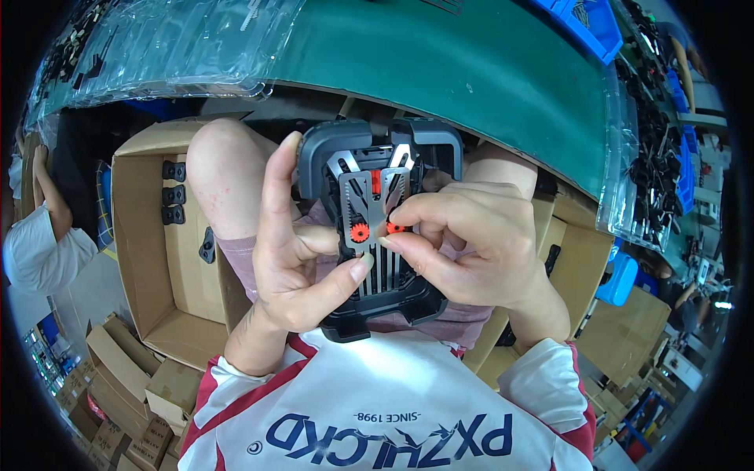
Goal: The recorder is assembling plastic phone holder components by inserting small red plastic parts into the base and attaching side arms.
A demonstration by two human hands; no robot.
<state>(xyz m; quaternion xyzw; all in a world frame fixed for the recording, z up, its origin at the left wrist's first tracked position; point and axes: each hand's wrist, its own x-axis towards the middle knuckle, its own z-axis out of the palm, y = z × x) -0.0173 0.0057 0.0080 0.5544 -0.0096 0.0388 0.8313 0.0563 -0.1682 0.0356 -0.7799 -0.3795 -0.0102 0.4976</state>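
A black plastic holder [346, 325] with wide corner arms lies open-faced above my lap, its inner mechanism showing. Two silver toothed plates [353, 191] flank a small red block [375, 182] in it. My left hand [292, 271] grips the holder's left side, index finger stretched along the edge and thumb on the lower plate. Beside that thumb sits the left red gear [360, 233]. The thumb and fingers of my right hand [483, 235] close around the right red gear [395, 228], partly covering it. Whether that gear is fully seated cannot be seen.
An open cardboard box [169, 322] with several small black parts stands left of my knee; another box [561, 243] is at the right. Beyond my knees runs a green worktable [440, 59] with see-through plastic trays [181, 47] and a blue bin [593, 27]. Another person [51, 243] sits far left.
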